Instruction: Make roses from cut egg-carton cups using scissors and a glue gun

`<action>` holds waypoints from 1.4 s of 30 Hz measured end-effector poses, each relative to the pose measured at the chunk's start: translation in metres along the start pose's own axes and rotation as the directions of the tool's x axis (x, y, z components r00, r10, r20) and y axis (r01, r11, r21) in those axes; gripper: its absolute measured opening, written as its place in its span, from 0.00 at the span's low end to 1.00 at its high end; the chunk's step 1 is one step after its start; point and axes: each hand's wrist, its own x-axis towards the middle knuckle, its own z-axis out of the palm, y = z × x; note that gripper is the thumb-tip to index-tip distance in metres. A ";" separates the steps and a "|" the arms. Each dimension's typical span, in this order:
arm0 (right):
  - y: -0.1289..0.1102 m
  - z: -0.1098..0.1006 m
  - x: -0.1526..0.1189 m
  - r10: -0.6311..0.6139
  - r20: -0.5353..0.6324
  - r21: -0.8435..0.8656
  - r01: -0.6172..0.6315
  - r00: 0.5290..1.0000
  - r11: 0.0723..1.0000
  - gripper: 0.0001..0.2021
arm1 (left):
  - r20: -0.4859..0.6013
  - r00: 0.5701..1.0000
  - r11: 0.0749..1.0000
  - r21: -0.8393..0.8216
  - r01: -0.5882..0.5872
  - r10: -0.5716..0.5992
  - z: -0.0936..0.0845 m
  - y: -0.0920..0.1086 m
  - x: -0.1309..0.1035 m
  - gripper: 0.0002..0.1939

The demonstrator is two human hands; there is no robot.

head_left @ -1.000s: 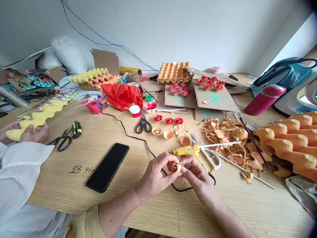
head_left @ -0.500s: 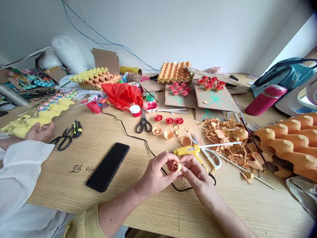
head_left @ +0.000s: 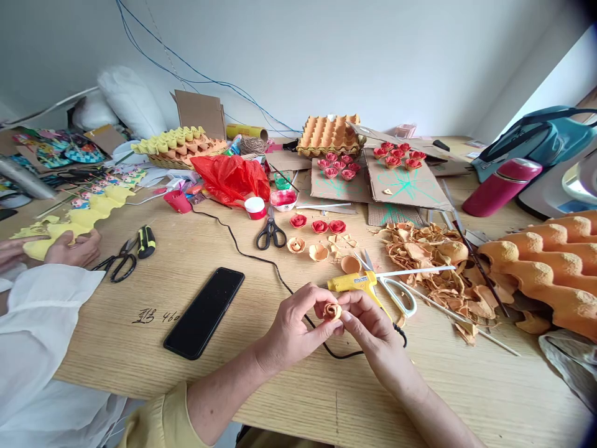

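Observation:
Between my two hands is a small orange rosebud [head_left: 332, 311] of curled egg-carton pulp. My left hand [head_left: 298, 320] pinches its left side with thumb and fingers. On the other side my right hand [head_left: 370, 326] grips it between thumb and forefinger. Just beyond my fingers lies a yellow hot glue gun [head_left: 352, 282] with a white glue stick in its back. White-handled scissors [head_left: 401, 298] rest beside the gun. Farther back are an orange pulp cup [head_left: 351, 265], an unpainted petal cup [head_left: 318, 252] and several red-painted roses [head_left: 319, 227].
A phone [head_left: 204, 313] lies left of my hands. Orange scraps [head_left: 429, 267] and an egg tray [head_left: 550, 261] occupy the right. Black scissors [head_left: 270, 235] and a red bag [head_left: 231, 177] stand farther back. A co-worker's hand [head_left: 74, 249] holds yellow carton at left.
My hands stay almost still around the rosebud. At the left, the co-worker's hands have shifted slightly, and a second hand now shows at the yellow carton.

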 end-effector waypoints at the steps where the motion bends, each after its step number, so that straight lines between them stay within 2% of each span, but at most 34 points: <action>1: 0.000 0.000 0.000 0.003 0.000 -0.002 -0.003 1.000 1.000 0.11 | 0.000 1.000 1.000 0.010 -0.011 0.011 0.000 0.000 0.000 0.07; 10: 0.002 0.001 0.001 -0.042 -0.029 -0.036 0.041 0.999 0.998 0.11 | -0.016 0.997 0.993 0.086 -0.075 0.077 0.000 0.001 -0.001 0.08; 15: 0.005 0.000 0.003 -0.025 -0.068 -0.054 0.021 0.997 0.998 0.14 | -0.042 0.993 0.984 0.144 -0.106 0.113 0.001 -0.001 -0.002 0.07; 20: 0.008 -0.004 0.005 -0.004 -0.097 -0.089 -0.005 0.995 0.996 0.17 | -0.091 0.992 0.985 0.156 -0.073 0.088 0.000 -0.003 -0.002 0.08; 25: 0.004 -0.005 0.002 -0.022 -0.145 -0.112 0.005 0.989 0.994 0.16 | -0.070 0.992 0.987 0.135 -0.091 0.101 -0.001 0.000 -0.002 0.07; 27: 0.000 -0.004 0.001 -0.030 -0.124 -0.087 0.019 0.992 0.996 0.13 | -0.067 0.991 0.987 0.116 -0.110 0.118 0.000 0.003 -0.001 0.08; 32: -0.003 -0.003 0.002 0.008 -0.018 -0.040 -0.008 1.000 0.999 0.11 | -0.050 0.989 0.987 0.085 -0.133 0.138 0.001 0.005 -0.001 0.09; 42: -0.002 -0.004 0.002 -0.017 -0.006 -0.001 0.017 1.000 1.000 0.07 | -0.031 0.993 0.991 0.078 -0.113 0.116 0.002 0.003 0.000 0.10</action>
